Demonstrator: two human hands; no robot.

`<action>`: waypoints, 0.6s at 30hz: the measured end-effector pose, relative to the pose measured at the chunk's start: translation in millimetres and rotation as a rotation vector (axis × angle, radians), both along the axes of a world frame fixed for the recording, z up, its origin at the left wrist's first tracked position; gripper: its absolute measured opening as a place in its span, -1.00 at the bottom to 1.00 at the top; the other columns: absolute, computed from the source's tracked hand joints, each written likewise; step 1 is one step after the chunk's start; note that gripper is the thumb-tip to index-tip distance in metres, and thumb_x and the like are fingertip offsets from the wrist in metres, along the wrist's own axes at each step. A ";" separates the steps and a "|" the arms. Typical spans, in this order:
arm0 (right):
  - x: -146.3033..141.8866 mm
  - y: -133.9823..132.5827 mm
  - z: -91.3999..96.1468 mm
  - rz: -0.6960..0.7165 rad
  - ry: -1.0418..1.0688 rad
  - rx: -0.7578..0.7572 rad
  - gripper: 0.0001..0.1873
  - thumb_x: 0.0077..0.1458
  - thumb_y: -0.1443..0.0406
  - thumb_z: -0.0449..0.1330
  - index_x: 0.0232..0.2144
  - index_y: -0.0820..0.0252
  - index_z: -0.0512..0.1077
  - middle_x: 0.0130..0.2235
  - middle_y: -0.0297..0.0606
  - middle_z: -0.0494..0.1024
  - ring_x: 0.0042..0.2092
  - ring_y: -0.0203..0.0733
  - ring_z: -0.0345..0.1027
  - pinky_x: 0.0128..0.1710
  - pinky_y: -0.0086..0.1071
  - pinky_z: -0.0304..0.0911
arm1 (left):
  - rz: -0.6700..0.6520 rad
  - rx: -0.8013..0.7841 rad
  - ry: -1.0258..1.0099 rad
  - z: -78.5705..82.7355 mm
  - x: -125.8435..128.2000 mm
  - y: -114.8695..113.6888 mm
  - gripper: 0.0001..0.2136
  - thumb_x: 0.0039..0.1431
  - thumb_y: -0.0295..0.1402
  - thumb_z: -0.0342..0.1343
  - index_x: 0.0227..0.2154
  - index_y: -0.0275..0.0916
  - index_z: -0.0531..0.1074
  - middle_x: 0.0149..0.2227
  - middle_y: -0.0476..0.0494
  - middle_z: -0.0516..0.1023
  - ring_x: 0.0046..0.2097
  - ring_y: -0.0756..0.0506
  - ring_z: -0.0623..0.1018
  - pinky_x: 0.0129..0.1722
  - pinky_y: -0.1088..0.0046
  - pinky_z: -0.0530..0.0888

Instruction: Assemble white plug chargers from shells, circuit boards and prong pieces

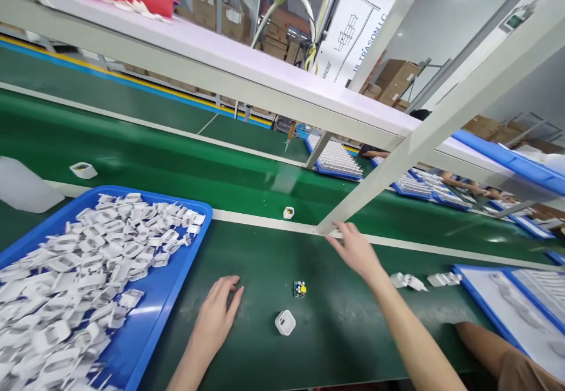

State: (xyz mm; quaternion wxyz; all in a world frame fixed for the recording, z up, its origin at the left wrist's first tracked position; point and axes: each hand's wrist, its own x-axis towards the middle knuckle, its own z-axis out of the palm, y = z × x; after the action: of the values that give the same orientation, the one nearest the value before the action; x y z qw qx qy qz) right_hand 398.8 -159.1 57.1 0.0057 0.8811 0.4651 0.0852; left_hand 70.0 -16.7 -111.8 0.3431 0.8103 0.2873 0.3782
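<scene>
Far left, a translucent white container (22, 188) is cut off by the frame edge, so no clue what it really is. A small white housing (83, 170) sits alone on the belt just beyond it. The blue tray (176, 273) runs off the left and bottom edges, heaped with white plastic shells (88, 261); too jumbled to tell one from another.

The left hand (218, 314) lies palm down on the green surface (265, 361) just right of the tray's edge, fingers loosely curled, holding nothing. Right of it there's open green with a white cube shell (285, 322) sitting open side up, and a small circuit piece with yellow bits (300, 288) just beyond, both apart from either hand. Another little white part (288, 212) sits on the pale strip at the belt's edge, too small to read.

The right hand (355, 249) reaches out toward that strip, fingers spread and empty, right by the foot of the slanted white frame post (397, 161), which blocks part of the belt behind. Further right, two white plug parts (408, 281) lie near another blue tray (481, 297), cut off at the frame. Someone else's arm (489, 344) pokes in at the bottom right corner.
</scene>
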 end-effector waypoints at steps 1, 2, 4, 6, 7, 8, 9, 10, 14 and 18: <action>-4.1 31.0 -7.7 0.046 0.047 -0.005 -0.54 0.41 0.01 0.06 0.25 -0.01 0.31 0.00 -0.12 0.48 -0.10 -0.05 0.50 -0.11 -0.27 0.41 | -0.007 -0.027 -0.011 1.0 0.1 0.1 -0.73 0.44 -0.12 -0.02 -0.09 -0.16 0.45 -0.17 -0.15 0.59 -0.23 -0.14 0.64 -0.20 0.30 0.61; -6.2 61.4 -14.8 0.071 0.085 -0.008 -0.51 0.41 0.01 0.08 0.28 -0.02 0.27 0.00 -0.14 0.48 -0.15 -0.10 0.51 -0.15 -0.29 0.42 | -0.014 -0.048 -0.020 2.4 0.0 -0.2 -0.75 0.43 -0.13 -0.02 -0.09 -0.16 0.45 -0.16 -0.16 0.59 -0.22 -0.15 0.63 -0.18 0.27 0.61; -7.9 114.2 -24.3 0.091 0.147 -0.020 -0.51 0.39 0.03 0.15 0.24 0.10 0.32 0.00 -0.13 0.49 -0.19 -0.14 0.49 -0.18 -0.26 0.43 | -0.021 -0.064 -0.032 6.5 -1.6 -2.2 -0.78 0.43 -0.18 -0.02 -0.08 -0.16 0.44 -0.16 -0.16 0.58 -0.21 -0.15 0.63 -0.14 0.24 0.61; -14.6 151.9 -27.8 0.133 0.203 -0.034 -0.60 0.37 0.08 0.20 0.10 0.20 0.40 -0.03 -0.15 0.51 -0.18 -0.15 0.47 -0.16 -0.21 0.44 | -0.009 -0.055 -0.028 11.8 -4.9 -6.3 -0.81 0.43 -0.25 -0.03 -0.07 -0.15 0.44 -0.16 -0.15 0.57 -0.19 -0.13 0.62 -0.12 0.25 0.61; -22.8 164.8 -28.9 0.177 0.230 -0.038 -0.66 0.36 0.12 0.21 0.03 0.22 0.43 -0.06 -0.17 0.52 -0.16 -0.14 0.47 -0.12 -0.18 0.44 | 0.002 -0.052 -0.024 14.7 -7.0 -8.8 -0.82 0.42 -0.29 -0.02 -0.05 -0.15 0.43 -0.14 -0.15 0.57 -0.18 -0.13 0.62 -0.10 0.26 0.61; -34.7 174.0 -30.6 0.240 0.259 -0.043 -0.72 0.36 0.16 0.20 -0.01 0.23 0.44 -0.08 -0.18 0.53 -0.14 -0.13 0.47 -0.09 -0.15 0.44 | 0.018 -0.051 -0.018 17.5 -9.0 -11.2 -0.81 0.41 -0.33 -0.02 -0.01 -0.14 0.43 -0.11 -0.15 0.57 -0.14 -0.12 0.62 -0.08 0.27 0.61; -50.3 179.5 -33.8 0.320 0.291 -0.048 -0.76 0.36 0.20 0.19 -0.03 0.23 0.44 -0.09 -0.17 0.53 -0.11 -0.11 0.47 -0.05 -0.13 0.43 | 0.041 -0.049 -0.010 20.2 -10.6 -13.3 -0.77 0.39 -0.36 -0.01 0.04 -0.14 0.41 -0.05 -0.18 0.56 -0.07 -0.12 0.61 -0.03 0.27 0.60; -68.6 181.1 -38.7 0.416 0.327 -0.057 -0.79 0.34 0.26 0.15 -0.03 0.23 0.43 -0.09 -0.14 0.54 -0.09 -0.08 0.48 -0.02 -0.12 0.42 | 0.073 -0.046 0.000 22.6 -11.6 -14.9 -0.71 0.37 -0.39 0.02 0.12 -0.14 0.37 0.04 -0.21 0.53 0.02 -0.14 0.58 0.04 0.24 0.59; -139.4 155.8 -68.1 0.829 0.486 -0.157 -0.68 0.23 0.32 0.14 0.04 0.13 0.40 -0.01 -0.15 0.56 -0.01 -0.07 0.51 0.01 -0.22 0.46 | 0.159 -0.109 0.066 27.8 -9.3 -15.2 -0.30 0.19 -0.39 0.24 0.35 -0.26 0.11 0.29 -0.42 0.29 0.29 -0.32 0.36 0.27 0.00 0.41; -158.7 136.5 -68.9 1.039 0.434 -0.254 -0.45 0.03 0.37 0.23 0.12 0.14 0.41 0.11 -0.02 0.52 0.15 0.17 0.44 0.07 -0.04 0.44 | 0.139 -0.191 0.134 24.9 -5.5 -11.9 -0.46 0.07 -0.31 0.38 0.10 -0.26 0.39 0.03 -0.35 0.48 0.02 -0.34 0.49 0.06 -0.06 0.50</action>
State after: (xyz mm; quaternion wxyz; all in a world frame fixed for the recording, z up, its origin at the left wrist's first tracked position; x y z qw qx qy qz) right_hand 240.1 -22.6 -11.8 -0.0266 0.5266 0.8340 -0.1622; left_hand 64.5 -28.5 -86.9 0.3717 0.7757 0.3995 0.3170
